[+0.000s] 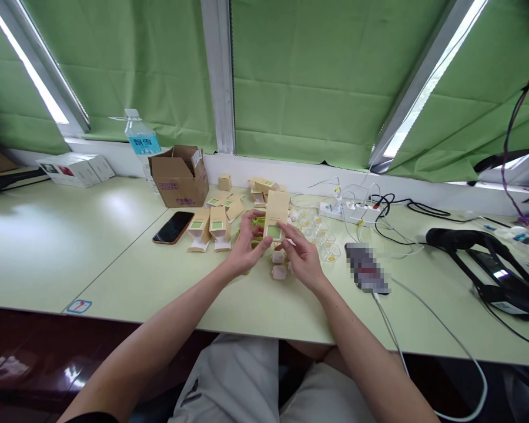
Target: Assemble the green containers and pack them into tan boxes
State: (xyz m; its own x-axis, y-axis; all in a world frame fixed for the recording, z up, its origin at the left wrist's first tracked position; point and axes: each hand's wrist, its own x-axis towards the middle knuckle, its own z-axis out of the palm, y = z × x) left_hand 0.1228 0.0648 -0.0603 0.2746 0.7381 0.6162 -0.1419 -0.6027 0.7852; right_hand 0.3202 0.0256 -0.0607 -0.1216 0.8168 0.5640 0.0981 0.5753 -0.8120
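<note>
My left hand (pixel 245 244) and my right hand (pixel 302 255) meet over the middle of the pale green table (pixel 114 258). Between them stands a small tan carton with a green label (pixel 275 218), open at the top. Both hands pinch it, the left from the left side, the right at its lower edge. Two small pinkish jars (pixel 278 264) lie on the table just below the hands. Two folded cartons of the same kind (pixel 209 229) stand to the left of my left hand.
A black phone (pixel 173 227) lies left of the cartons, behind it an open brown box (pixel 180 176) and a water bottle (pixel 141 144). More cartons (pixel 260 188) and clear trays (pixel 321 235) sit behind the hands. A power strip (pixel 350 211), cables and a black device (pixel 489 264) fill the right.
</note>
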